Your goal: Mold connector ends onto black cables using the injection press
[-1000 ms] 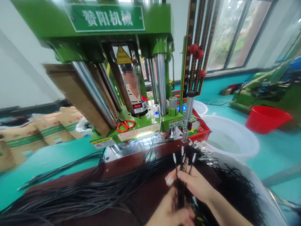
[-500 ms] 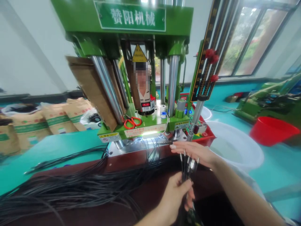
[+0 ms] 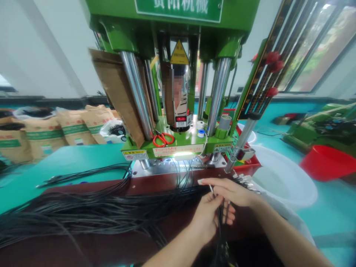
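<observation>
A thin bundle of black cables (image 3: 220,222) with slim metal tips runs down through my left hand (image 3: 207,213), whose fingers are closed around it. One bright metal tip sticks up above the left thumb. My right hand (image 3: 233,191) lies across the top of the bundle, fingers stretched out to the left and close to the tips. Part of the cable ends is hidden behind it. Many more black cables (image 3: 91,211) lie along the brown bench (image 3: 97,244) to the left. Several shiny metal pieces (image 3: 246,181) lie just beyond my right wrist.
A green press (image 3: 178,142) stands ahead, with red-handled scissors (image 3: 163,139) on its plate and thin cables under it. A person is partly visible behind it. To the right are a white tub (image 3: 303,189) and a red tub (image 3: 328,163); paper sacks (image 3: 44,135) stand left.
The view has shifted, so the press appears farther right. My right hand has come lower and closer to my left hand, covering more of the cable tips. Metal pieces now show beyond the right wrist.
</observation>
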### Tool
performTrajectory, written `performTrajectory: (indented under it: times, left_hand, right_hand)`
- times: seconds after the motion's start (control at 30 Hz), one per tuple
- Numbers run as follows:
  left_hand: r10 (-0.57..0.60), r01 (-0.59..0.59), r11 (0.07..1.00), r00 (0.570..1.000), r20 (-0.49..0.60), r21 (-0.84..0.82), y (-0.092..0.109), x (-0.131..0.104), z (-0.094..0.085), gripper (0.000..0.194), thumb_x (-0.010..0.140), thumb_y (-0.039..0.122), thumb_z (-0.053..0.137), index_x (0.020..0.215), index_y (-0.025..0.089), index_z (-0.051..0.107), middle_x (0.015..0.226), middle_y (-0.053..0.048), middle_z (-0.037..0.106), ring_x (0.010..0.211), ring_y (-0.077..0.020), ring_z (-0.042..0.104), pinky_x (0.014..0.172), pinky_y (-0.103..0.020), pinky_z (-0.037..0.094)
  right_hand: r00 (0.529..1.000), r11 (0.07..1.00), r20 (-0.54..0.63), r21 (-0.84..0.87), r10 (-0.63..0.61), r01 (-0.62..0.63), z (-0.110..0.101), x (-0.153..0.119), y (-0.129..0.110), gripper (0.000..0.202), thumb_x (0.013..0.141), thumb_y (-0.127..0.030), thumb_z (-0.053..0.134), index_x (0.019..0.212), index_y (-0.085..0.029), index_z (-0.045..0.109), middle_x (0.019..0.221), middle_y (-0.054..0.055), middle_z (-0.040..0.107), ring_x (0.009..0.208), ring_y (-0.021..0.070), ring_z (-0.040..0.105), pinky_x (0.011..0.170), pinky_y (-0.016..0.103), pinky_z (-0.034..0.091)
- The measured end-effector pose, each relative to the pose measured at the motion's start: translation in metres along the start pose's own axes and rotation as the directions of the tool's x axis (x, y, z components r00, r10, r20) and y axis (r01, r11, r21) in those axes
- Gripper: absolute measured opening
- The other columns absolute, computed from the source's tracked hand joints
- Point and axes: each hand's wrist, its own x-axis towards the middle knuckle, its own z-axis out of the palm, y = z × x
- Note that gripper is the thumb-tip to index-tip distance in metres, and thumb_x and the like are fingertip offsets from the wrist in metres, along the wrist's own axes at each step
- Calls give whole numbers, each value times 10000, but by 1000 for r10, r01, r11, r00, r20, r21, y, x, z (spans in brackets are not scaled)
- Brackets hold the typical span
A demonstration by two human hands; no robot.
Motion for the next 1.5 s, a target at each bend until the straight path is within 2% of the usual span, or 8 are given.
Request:
performTrajectory:
  times: [0.17, 0.33, 0.47, 0.67, 0.9, 1.1, 1.23, 1.5]
  left_hand:
    - [-79, 68, 993, 989, 121, 94, 8, 3, -8, 383, 693, 432, 611, 832, 86, 523, 604, -86, 612, 437, -134, 547, 449, -251, 415]
    - [79, -77, 996, 995, -59, 41, 12, 12, -23, 329, 644, 344, 669, 802, 102, 513, 533, 7, 533, 408, -54, 442, 437, -197, 330]
    - [118, -117, 993, 980, -159, 18, 14, 20, -33, 393, 665, 444, 625, 878, 158, 461, 540, 15, 549, 423, -83, 466, 424, -207, 334]
    - [165, -164, 986, 972, -165, 19, 12, 24, -39, 405, 633, 487, 640, 778, 206, 387, 408, 112, 372, 307, -27, 239, 340, -170, 148]
    - [127, -97, 984, 971, -204, 150, 16, 23, -41, 321, 656, 430, 613, 699, 186, 409, 366, 119, 302, 298, -15, 186, 327, -171, 108]
    - [72, -31, 968, 985, -158, 247, 9, 16, -37, 350, 636, 439, 625, 717, 195, 387, 385, 123, 312, 305, -14, 201, 331, -163, 125]
    - [19, 24, 941, 992, -124, 337, -4, 10, -28, 345, 662, 456, 599, 722, 197, 379, 393, 126, 290, 312, -16, 204, 332, -159, 142]
    - [-20, 61, 886, 996, -93, 460, -14, 13, -18, 326, 671, 449, 598, 713, 199, 393, 396, 120, 295, 299, -19, 214, 319, -155, 162]
  right_hand:
    - [997, 985, -24, -153, -77, 73, 7, 11, 7, 400, 900, -378, 343, 1218, -205, 514, 1196, 68, 556, 970, 195, 576, 866, 335, 446]
    - [955, 989, -293, -129, 35, -76, 0, 42, 39, 440, 915, -388, 244, 1220, -196, 497, 1170, 74, 576, 868, 183, 616, 774, 326, 486]
    - [858, 721, -510, -574, 56, -388, -13, 72, 69, 348, 853, -219, 367, 1147, -128, 529, 1159, 126, 567, 1066, 237, 512, 914, 361, 371]
    - [861, 533, -492, -698, 128, -478, -5, 90, 86, 324, 692, -8, 370, 968, -79, 525, 972, 188, 567, 976, 296, 510, 816, 393, 353]
    - [937, 625, -299, -700, 183, -345, -11, 59, 55, 81, 670, -133, 461, 729, -169, 502, 824, 70, 596, 801, 202, 559, 685, 273, 386]
    - [845, 885, -322, -40, 428, -464, 15, -10, 47, 58, 700, -159, 375, 692, -197, 418, 423, -81, 435, 288, 88, 393, 303, 186, 239]
    - [774, 840, -435, 496, 461, -222, 54, -38, 59, 58, 722, -238, 472, 752, -188, 467, 376, -115, 347, 250, 43, 233, 263, 155, 152]
    - [618, 754, -628, 651, 473, 85, 82, -33, 70, 433, 818, -495, 461, 1070, -148, 523, 386, -87, 395, 256, 51, 259, 262, 164, 194]
